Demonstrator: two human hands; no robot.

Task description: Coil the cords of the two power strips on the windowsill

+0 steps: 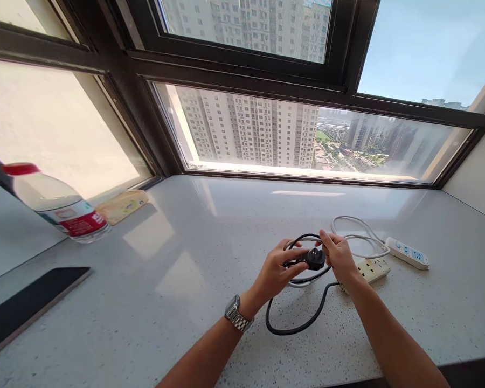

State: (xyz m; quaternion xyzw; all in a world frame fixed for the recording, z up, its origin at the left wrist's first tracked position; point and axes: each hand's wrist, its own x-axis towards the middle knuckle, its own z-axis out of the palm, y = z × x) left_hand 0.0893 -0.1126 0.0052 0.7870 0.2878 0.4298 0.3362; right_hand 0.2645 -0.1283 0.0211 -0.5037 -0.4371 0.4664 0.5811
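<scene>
My left hand, a metal watch on its wrist, grips the black plug of a black cable that loops over the white speckled counter. My right hand pinches the same black cable just above the plug. Right behind my right hand lies a cream power strip. A white power strip with its white cord lies further right.
A plastic water bottle with red cap and label stands at the left. A yellow packet lies by the window. A dark flat slab rests at the left front. Large dark-framed windows back the counter.
</scene>
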